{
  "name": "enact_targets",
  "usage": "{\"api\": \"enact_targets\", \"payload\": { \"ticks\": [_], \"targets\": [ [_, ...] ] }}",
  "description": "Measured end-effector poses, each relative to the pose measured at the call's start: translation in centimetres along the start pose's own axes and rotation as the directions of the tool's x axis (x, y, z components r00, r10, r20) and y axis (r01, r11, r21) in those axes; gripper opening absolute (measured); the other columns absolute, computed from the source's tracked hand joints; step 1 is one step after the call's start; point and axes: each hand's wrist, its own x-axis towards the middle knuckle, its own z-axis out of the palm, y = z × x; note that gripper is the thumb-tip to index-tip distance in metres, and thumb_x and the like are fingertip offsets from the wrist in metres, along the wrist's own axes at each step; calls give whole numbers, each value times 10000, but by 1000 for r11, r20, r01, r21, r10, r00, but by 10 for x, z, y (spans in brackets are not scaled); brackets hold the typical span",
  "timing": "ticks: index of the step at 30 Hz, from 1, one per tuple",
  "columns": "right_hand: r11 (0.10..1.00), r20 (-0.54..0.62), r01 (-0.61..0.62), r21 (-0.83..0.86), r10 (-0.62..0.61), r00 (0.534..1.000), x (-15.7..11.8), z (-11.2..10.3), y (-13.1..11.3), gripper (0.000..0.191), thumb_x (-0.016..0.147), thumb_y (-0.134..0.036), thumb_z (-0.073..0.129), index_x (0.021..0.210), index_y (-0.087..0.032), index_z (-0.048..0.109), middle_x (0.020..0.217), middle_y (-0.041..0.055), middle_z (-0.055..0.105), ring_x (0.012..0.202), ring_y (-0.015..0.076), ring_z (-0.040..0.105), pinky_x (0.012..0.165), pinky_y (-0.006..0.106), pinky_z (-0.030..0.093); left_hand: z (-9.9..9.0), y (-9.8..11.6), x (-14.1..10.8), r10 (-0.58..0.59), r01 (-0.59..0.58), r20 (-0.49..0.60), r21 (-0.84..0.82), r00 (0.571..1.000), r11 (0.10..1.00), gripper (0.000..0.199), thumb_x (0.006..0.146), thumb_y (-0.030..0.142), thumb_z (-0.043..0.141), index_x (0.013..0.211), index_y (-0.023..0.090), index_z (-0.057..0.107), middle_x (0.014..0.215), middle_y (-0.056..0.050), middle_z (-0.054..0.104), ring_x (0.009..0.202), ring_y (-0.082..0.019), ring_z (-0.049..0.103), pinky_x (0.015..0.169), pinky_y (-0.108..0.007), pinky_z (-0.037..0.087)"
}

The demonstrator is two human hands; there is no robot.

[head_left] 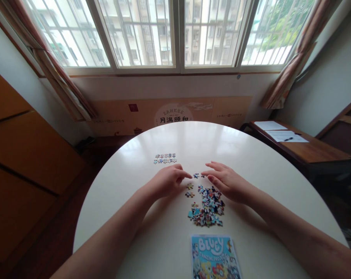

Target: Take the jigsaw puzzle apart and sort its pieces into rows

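A heap of mixed puzzle pieces [209,209] lies on the white round table [105,201]. Just beyond it are a blue puzzle piece [196,175] and a smaller-looking piece [202,176]. My left hand [172,178] points its index finger at the left side of the blue piece, its other fingers curled with nothing visible in them. Over the right piece, my right hand [226,180] has its fingers spread, fingertips close to that piece. Two loose pieces [190,194] sit left of the heap. Farther back, small pieces [165,161] stand in two neat rows.
A blue picture card reading "BLUEY" [216,257] lies at the near side of the table. To the right, a wooden desk [323,149] holds papers [287,136] and a pen. Windows and curtains are behind the table, and an orange cabinet stands at left.
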Motion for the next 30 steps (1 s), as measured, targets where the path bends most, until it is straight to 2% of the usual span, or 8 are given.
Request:
{"api": "enact_targets", "payload": {
  "ticks": [4, 7, 11, 14, 16, 20, 24, 30],
  "targets": [
    [999, 66, 33, -2, -33, 997, -1, 2, -4, 435, 1028, -481, 315, 1358, -358, 571, 1521, 57, 433, 1443, 329, 297, 1132, 574, 286, -7, -3, -2, 54, -51, 59, -52, 997, 997, 429, 811, 36, 478, 920, 309, 791, 897, -28, 637, 734, -133, 578, 714, -271, 460],
    [999, 85, 36, -13, -35, 996, -1, 3, -4, 440, 1027, -497, 309, 1370, -373, 555, 1539, 55, 405, 1452, 345, 269, 1130, 609, 259, -6, -1, -2, 41, -40, 88, -17, 995, 999, 470, 800, 27, 461, 933, 336, 789, 914, -21, 638, 727, -128, 572, 709, -269, 453],
    [999, 44, 36, 4, -36, 998, -1, 0, -3, 421, 1025, -492, 324, 1366, -395, 552, 1543, 30, 401, 1464, 327, 245, 1143, 604, 247, -3, 2, -2, 10, -15, 92, 49, 996, 999, 453, 828, 72, 471, 1010, 358, 772, 926, -27, 641, 740, -145, 573, 707, -288, 454],
    [997, 21, 64, 48, -65, 998, -3, -3, -5, 404, 1021, -488, 345, 1293, -380, 623, 1541, 9, 403, 1465, 327, 239, 1148, 601, 253, -6, 4, -3, 37, -39, 63, 29, 997, 999, 410, 850, 105, 477, 1055, 319, 761, 951, -46, 650, 768, -156, 580, 707, -289, 462],
    [993, 27, 91, 71, -93, 995, -3, -5, -6, 406, 1021, -484, 344, 1191, -364, 693, 1537, -7, 409, 1465, 328, 236, 1147, 609, 249, -10, 4, -4, 53, -53, 42, -19, 998, 998, 372, 849, 101, 475, 966, 280, 780, 946, -51, 649, 781, -154, 582, 731, -288, 471],
    [989, 62, 110, 100, -116, 991, -3, -10, -10, 486, 1026, -504, 291, 1065, -343, 748, 1534, -12, 413, 1473, 321, 216, 1146, 620, 233, -15, 4, -5, 70, -49, 170, -123, 983, 991, 411, 754, 25, 470, 809, 278, 790, 936, -20, 635, 780, -129, 578, 781, -276, 473],
    [986, 95, 118, 118, -129, 987, -3, -10, -11, 526, 1018, -547, 253, 1085, -360, 740, 1546, -19, 394, 1481, 310, 195, 1157, 607, 216, -15, 6, -6, 85, -49, 266, -139, 960, 989, 505, 698, -1, 445, 889, 307, 797, 986, -14, 635, 812, -131, 573, 785, -261, 466],
    [995, 74, 72, 70, -77, 994, -2, -5, -3, 544, 1020, -548, 225, 1162, -357, 713, 1550, -2, 388, 1477, 337, 195, 1144, 624, 229, -12, 4, -5, 32, -24, 210, -41, 977, 999, 574, 712, -13, 426, 978, 351, 782, 979, -16, 618, 788, -132, 567, 783, -275, 454]
  ]
}}
